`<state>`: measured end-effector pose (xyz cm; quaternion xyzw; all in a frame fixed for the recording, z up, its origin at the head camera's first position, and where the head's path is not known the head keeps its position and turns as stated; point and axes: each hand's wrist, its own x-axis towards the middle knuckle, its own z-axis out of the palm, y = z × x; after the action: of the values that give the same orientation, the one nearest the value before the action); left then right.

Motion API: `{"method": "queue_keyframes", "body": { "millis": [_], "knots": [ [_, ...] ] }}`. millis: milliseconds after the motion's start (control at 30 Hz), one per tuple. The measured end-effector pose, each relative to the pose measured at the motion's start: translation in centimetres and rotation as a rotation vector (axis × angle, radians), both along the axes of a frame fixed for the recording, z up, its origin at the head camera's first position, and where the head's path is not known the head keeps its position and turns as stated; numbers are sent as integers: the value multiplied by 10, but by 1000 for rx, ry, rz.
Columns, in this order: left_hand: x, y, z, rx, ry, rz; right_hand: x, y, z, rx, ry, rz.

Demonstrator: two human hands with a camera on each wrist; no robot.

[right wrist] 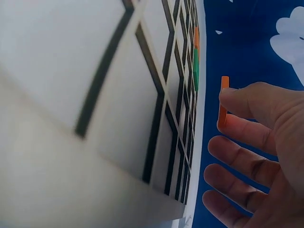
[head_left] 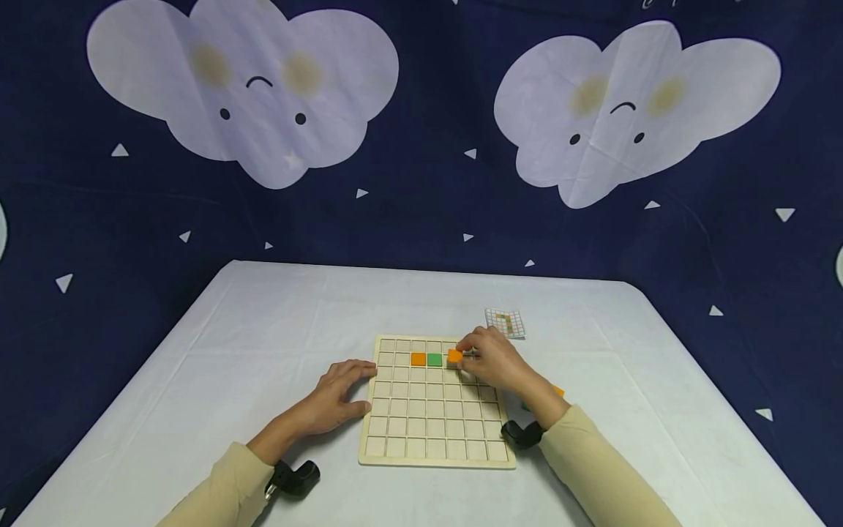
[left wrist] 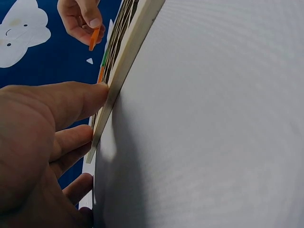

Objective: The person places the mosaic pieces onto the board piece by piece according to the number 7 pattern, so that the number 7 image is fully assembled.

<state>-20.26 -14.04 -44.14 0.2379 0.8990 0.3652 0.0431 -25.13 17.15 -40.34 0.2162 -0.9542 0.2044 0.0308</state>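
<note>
While a dark blue cloth [head_left: 421, 212] printed with pale clouds [head_left: 244, 88] fills the background at 12 o'clock, a white table [head_left: 263, 322] spreads beneath everything, giving a flat, plain surface. Near its middle lies a wooden board [head_left: 435, 462] divided into squares, set straight before the person, apparently so that both hands can reach it. Between 9 and 10 o'clock of the board, the left hand [head_left: 336, 395] holds nothing; its fingers are fairly straight, and its thumb and fingertips meet the board's edge, which probably keeps it from sliding. From 4 o'clock the right hand [head_left: 495, 359] reaches over the board, thumb and forefinger pinching, the other three fingers loosely curved. Just past the board's corner at 1 o'clock rests a printed card [head_left: 506, 323], its gridded pattern face up, presumably for glancing at. Pinched in the right hand is an orange tile [head_left: 454, 356], above the board slightly past 12 o'clock, seemingly held by its edges to leave its underside free. Toward 11 and 12 o'clock, a second orange tile [head_left: 418, 359] and a green tile [head_left: 435, 359] sit in neighbouring squares, which likely keep them aligned. At 3 o'clock, loose pieces [head_left: 558, 391] lie mostly hidden behind the right forearm [head_left: 541, 397], their number impossible to tell.
</note>
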Motion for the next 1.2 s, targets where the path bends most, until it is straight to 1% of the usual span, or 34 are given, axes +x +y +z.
{"method": "queue_keyframes", "body": {
  "millis": [233, 367, 833, 1067, 1200],
  "knots": [
    [0, 0, 0, -2, 7, -2, -4, -4, 0, 36, -5, 19],
    [0, 0, 0, -3, 11, -7, -6, -4, -2, 51, -30, 20],
    [1, 1, 1, -6, 4, 6, -12, -6, -4, 55, -62, 30],
    [1, 1, 2, -2, 6, 5, -13, -5, -5, 48, -42, 49],
    [1, 1, 1, -4, 12, 2, -13, -5, -6, 50, -42, 45]
  ]
}}
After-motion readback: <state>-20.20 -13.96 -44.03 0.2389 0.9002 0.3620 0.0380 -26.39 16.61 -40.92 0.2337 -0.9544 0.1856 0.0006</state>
